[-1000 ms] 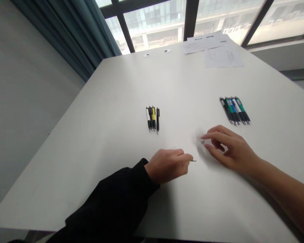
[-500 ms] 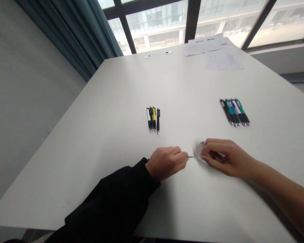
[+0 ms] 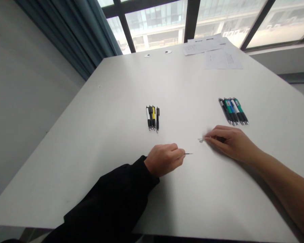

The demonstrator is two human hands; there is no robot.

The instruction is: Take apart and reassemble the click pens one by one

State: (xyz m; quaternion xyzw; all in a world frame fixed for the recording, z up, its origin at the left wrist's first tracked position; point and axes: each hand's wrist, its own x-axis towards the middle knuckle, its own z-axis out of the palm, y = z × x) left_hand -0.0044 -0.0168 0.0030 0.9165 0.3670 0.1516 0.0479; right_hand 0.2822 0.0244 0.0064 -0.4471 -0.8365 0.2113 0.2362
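My left hand is closed, back of the hand up, around something mostly hidden; a thin dark pen refill sticks out past its fingertips, pointing right. To its upper right, my right hand is in a pinch low over the table. Slightly blurred fingertips reach a tiny silvery piece on the tabletop. A small thin bit shows at those fingertips, too small to name. Beyond the left hand lie several click pens, white, black and yellow. Past the right hand is a second row of pens, mostly green, blue, white and black.
The white table carries printed papers at its far right. Two small white oval pieces with dark marks lie by the far edge. A blue-grey curtain and windows stand behind.
My right hand has moved up and slightly away from the refill's tip, and the small silvery piece shows more clearly. My left hand has stayed nearly in place.
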